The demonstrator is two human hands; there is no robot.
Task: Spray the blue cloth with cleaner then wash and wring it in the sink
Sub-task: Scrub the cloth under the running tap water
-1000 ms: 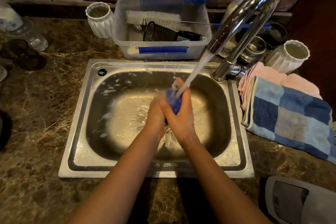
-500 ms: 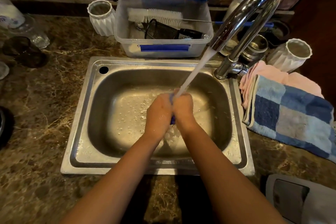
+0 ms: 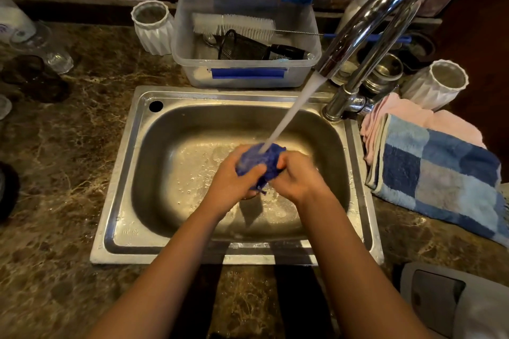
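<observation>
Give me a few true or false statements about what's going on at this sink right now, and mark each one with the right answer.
1. Both hands, left hand and right hand, hold the blue cloth. True.
2. The faucet is off. False: water streams onto the cloth.
3. The checked towel lies left of the sink. False: it lies to the right.
4. A white bottle brush rests in the clear plastic tub behind the sink. True.
</observation>
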